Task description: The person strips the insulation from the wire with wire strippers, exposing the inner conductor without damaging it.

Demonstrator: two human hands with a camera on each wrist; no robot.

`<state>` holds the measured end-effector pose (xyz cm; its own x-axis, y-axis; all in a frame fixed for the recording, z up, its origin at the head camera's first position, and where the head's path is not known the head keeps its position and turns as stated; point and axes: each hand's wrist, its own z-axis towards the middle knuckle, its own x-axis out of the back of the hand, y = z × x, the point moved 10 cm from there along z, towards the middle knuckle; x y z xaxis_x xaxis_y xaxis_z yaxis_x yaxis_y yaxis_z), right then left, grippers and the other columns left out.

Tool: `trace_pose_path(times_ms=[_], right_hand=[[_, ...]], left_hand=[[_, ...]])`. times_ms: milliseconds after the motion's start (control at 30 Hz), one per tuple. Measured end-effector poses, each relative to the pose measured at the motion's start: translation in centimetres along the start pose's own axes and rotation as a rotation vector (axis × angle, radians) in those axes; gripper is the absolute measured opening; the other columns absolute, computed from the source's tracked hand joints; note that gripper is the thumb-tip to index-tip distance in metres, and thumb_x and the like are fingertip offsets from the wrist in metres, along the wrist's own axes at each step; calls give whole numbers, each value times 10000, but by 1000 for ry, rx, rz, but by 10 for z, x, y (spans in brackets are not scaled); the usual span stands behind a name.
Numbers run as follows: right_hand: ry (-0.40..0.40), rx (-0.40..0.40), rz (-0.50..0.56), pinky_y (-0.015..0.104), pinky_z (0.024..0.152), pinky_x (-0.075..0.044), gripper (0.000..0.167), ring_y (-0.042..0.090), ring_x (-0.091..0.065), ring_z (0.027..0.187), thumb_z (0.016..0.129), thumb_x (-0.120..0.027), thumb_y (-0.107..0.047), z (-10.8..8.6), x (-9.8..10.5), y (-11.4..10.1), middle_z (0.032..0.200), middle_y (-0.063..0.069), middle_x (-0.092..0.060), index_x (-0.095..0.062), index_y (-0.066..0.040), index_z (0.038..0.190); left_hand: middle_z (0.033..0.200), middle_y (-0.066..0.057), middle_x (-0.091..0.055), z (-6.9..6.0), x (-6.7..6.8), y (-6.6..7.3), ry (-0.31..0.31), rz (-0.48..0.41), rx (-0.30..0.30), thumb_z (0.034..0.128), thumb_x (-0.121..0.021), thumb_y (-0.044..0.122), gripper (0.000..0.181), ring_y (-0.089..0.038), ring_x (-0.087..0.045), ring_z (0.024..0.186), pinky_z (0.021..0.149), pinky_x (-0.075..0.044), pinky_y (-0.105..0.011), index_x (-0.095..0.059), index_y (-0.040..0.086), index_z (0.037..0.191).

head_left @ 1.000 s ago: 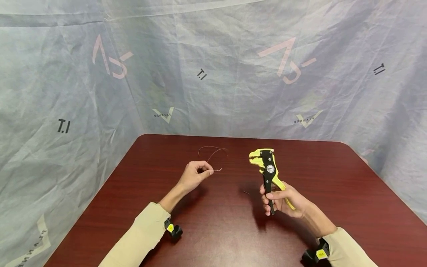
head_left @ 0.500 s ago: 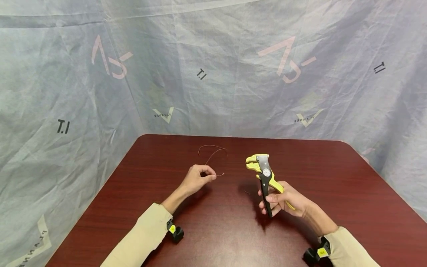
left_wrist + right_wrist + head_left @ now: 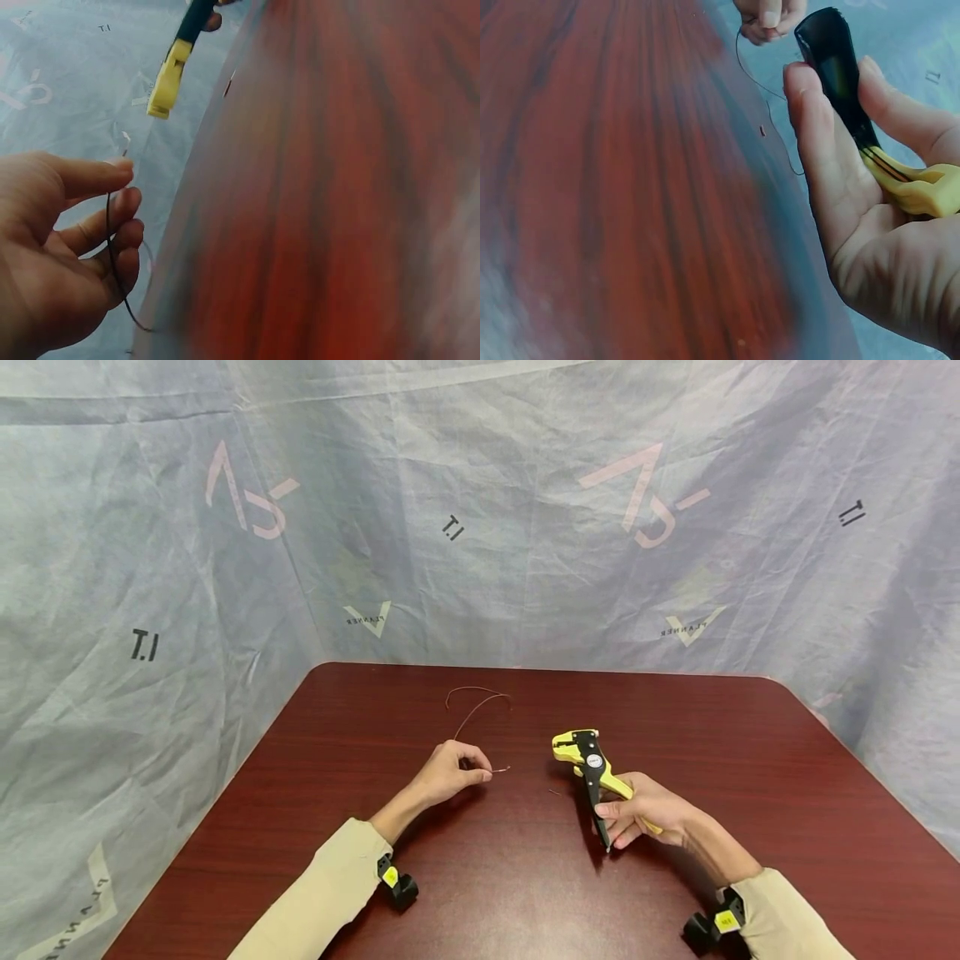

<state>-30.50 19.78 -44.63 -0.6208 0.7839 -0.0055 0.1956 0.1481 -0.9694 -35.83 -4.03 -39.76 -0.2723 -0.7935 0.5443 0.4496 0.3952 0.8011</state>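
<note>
My left hand [image 3: 453,771] pinches a thin brown wire [image 3: 469,716] between thumb and index finger. The wire's pale, bent tip [image 3: 127,138] pokes out past the fingertips, and its long tail loops over the table behind the hand. In my right hand [image 3: 654,811] is a wire stripper [image 3: 593,761] with a black body and yellow jaws and handle. Its jaws point up and left, apart from the wire tip. From the right wrist, the black handle [image 3: 834,71] shows between fingers and thumb, while the stripper's head is hidden.
A short wire scrap [image 3: 553,792] lies on the dark red wooden table [image 3: 480,893] between the hands. Grey printed cloth [image 3: 487,577] hangs behind the table and along its sides. A black camera [image 3: 403,891] is strapped at the left wrist, another [image 3: 701,935] at the right.
The left hand has shifted toward me and slightly right with the wire. The stripper's head has dropped lower and a little left, still in the right hand. The scrap stays put.
</note>
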Motion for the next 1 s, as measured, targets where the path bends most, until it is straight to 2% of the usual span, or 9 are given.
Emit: trace_pose_path(times_ms=[167, 400, 700, 833, 1000], right_hand=[[0, -35, 10, 277, 604, -598, 161, 90, -717, 638, 956, -635, -78, 1, -1, 5, 763, 20, -712, -478, -51, 981], [-2, -65, 5, 264, 603, -594, 176, 91, -710, 642, 955, -644, -93, 2, 0, 11, 750, 8, -687, -485, -39, 1009], [-20, -100, 2, 263, 606, -594, 189, 89, -708, 648, 964, -635, -119, 3, 2, 17, 742, 5, -674, -476, -32, 1018], [-31, -125, 21, 276, 620, -600, 201, 96, -711, 656, 985, -609, -156, 3, 1, 17, 753, 10, -681, -468, -28, 1049], [-48, -111, 31, 303, 666, -612, 205, 137, -735, 725, 1016, -554, -157, 2, 1, 13, 827, 39, -697, -475, -11, 1136]], left_hand=[[818, -130, -742, -1, -8, -2, -32, -10, 6, 833, -760, 43, 47, -50, -542, 691, 643, -443, -179, -743, 6, 856], [809, -95, -742, -1, -14, -11, -17, 45, 26, 813, -780, 47, 44, -54, -538, 706, 653, -433, -171, -751, 36, 843], [785, -36, -688, -1, -17, -14, 39, 150, -10, 805, -788, 54, 45, -4, -519, 711, 679, -446, -166, -753, 80, 798], [780, -19, -665, -2, -17, -14, 66, 178, -20, 794, -799, 52, 43, -30, -524, 731, 696, -455, -181, -765, 77, 804], [781, -20, -661, -3, -19, -11, 75, 218, -55, 780, -810, 52, 46, -97, -543, 772, 728, -422, -190, -778, 76, 804]])
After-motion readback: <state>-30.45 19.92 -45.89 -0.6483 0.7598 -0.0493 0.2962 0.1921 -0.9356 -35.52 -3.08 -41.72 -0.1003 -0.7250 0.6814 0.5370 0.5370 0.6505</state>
